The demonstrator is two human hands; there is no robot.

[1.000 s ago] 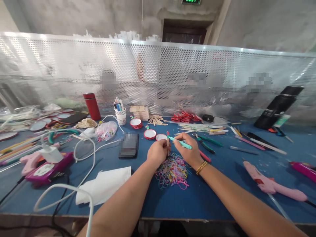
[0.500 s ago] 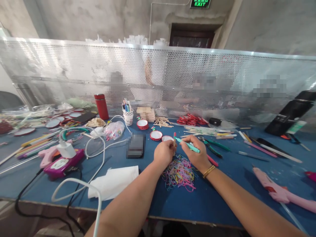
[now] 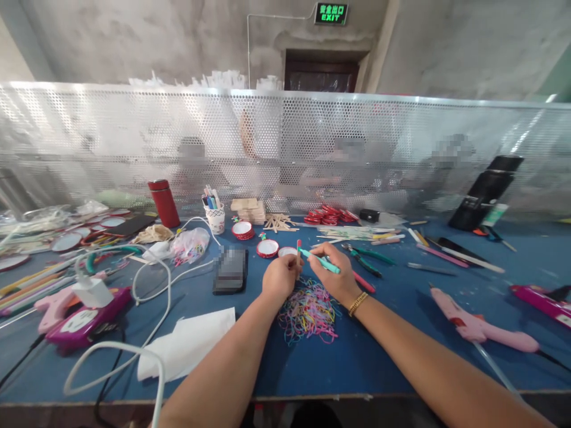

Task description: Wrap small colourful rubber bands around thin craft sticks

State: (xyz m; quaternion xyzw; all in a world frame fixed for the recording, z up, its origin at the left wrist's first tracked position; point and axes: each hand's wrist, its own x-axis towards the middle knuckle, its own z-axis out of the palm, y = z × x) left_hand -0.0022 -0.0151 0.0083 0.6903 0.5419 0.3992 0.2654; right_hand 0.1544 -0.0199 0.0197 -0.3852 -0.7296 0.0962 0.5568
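My left hand (image 3: 280,279) pinches a small wooden stick (image 3: 298,257) upright; its top end is red. In my right hand (image 3: 339,278) is a teal marker pen (image 3: 329,266), its tip pointing left at the stick, touching or very close to it. Below both hands lies a tangled heap of colourful thin bands (image 3: 308,312). Just behind my left hand are round red-rimmed white pieces, one of them a disc (image 3: 267,248) with a small figure at its edge. A red pen (image 3: 364,282) lies beyond my right wrist, partly hidden.
A phone (image 3: 231,270), white cable (image 3: 168,297) and white paper (image 3: 190,342) lie to the left. At right are green-handled pliers (image 3: 375,255) and a pink glue gun (image 3: 482,327). Behind stand a pen cup (image 3: 215,219), red flask (image 3: 164,204) and perforated metal screen (image 3: 312,131).
The whole view has shifted, so the table's things and my hands appear further left. Both hands keep the same hold on the stick and the marker pen.
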